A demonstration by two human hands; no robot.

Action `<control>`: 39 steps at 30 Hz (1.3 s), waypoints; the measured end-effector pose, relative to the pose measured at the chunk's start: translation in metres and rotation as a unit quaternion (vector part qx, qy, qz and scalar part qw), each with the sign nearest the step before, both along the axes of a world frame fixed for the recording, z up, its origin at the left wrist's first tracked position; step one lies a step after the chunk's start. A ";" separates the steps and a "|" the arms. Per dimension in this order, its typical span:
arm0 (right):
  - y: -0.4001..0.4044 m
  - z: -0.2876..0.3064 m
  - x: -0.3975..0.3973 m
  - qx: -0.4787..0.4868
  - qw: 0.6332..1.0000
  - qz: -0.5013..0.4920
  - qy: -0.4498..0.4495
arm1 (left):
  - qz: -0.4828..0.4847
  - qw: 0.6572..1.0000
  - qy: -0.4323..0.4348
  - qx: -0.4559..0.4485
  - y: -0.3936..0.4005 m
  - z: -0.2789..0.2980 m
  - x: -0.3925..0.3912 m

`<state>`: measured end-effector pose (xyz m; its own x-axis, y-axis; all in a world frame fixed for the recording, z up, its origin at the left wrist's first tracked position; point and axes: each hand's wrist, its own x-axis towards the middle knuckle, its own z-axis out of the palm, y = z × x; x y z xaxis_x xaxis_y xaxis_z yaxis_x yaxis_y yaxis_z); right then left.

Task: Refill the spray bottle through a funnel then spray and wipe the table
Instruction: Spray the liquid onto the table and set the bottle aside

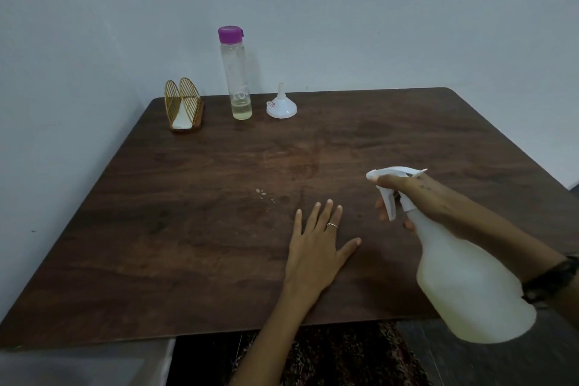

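My right hand grips the neck of a white spray bottle, fingers on the trigger. The bottle is lifted and tilted, with its nozzle pointing left over the dark wooden table. My left hand lies flat on the table with fingers spread, left of the bottle. A few small crumbs sit beyond my left hand, and a faint damp patch shows further back. At the far edge a white funnel stands mouth down. Beside it a clear bottle with a purple cap holds a little yellowish liquid.
A gold wire napkin holder with a white napkin stands at the table's back left. A pale wall runs behind and to the left. A patterned rug lies on the floor below the near table edge.
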<state>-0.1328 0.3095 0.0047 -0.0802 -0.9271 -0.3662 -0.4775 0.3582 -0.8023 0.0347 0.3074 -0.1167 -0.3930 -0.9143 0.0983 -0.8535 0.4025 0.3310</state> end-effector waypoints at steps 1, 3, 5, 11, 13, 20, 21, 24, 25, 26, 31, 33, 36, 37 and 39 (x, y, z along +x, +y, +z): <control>0.001 0.001 0.001 -0.022 1.000 0.001 0.002 | 0.000 1.000 0.000 0.001 0.000 0.000 0.000; 0.005 0.002 0.002 -0.079 0.997 -0.008 -0.001 | 0.001 1.000 0.004 -0.002 0.000 -0.001 0.000; 0.009 0.002 0.005 -0.102 0.994 -0.031 -0.001 | 0.001 1.000 0.008 -0.007 0.001 -0.001 0.000; 0.012 -0.008 0.001 -0.077 0.995 -0.036 0.061 | 0.004 1.000 0.008 -0.007 0.000 -0.001 0.000; 0.013 -0.014 -0.001 -0.065 0.996 -0.047 0.047 | 0.004 1.000 0.009 -0.006 0.000 -0.002 0.000; 0.021 -0.004 -0.004 -0.185 0.980 -0.078 0.002 | 0.005 1.000 0.021 -0.011 0.000 -0.002 0.000; 0.022 -0.001 -0.003 -0.216 0.973 -0.086 -0.006 | 0.005 1.000 0.021 -0.014 0.000 -0.001 0.000; 0.022 0.004 -0.001 -0.243 0.964 -0.107 -0.022 | 0.006 1.000 0.022 -0.018 0.000 0.000 -0.001; 0.021 0.003 0.001 -0.231 0.967 -0.106 -0.017 | 0.006 1.000 0.021 -0.017 0.001 0.000 -0.001; 0.020 0.002 0.002 -0.213 0.972 -0.103 -0.003 | 0.005 1.000 0.018 -0.015 0.001 0.001 -0.001; 0.013 -0.007 0.006 -0.099 0.990 -0.074 0.063 | 0.005 1.000 0.016 -0.004 0.001 0.001 -0.001; 0.012 -0.008 0.006 -0.082 0.991 -0.072 0.072 | 0.006 1.000 0.018 -0.004 0.001 0.001 0.000; 0.012 -0.007 0.003 -0.096 0.989 -0.081 0.078 | 0.006 1.000 0.013 0.000 0.001 0.001 0.000; 0.012 -0.006 0.002 -0.103 0.988 -0.083 0.077 | 0.006 1.000 0.012 0.003 0.000 0.001 0.000; 0.012 -0.003 0.000 -0.116 0.987 -0.078 0.081 | 0.005 1.000 0.008 0.005 0.000 0.001 0.000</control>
<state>-0.1325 0.3214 0.0015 -0.2689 -0.9561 -0.1166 -0.5592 0.2536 -0.7893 0.0346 0.3077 -0.1157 -0.3825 -0.9191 0.0951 -0.8522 0.3907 0.3481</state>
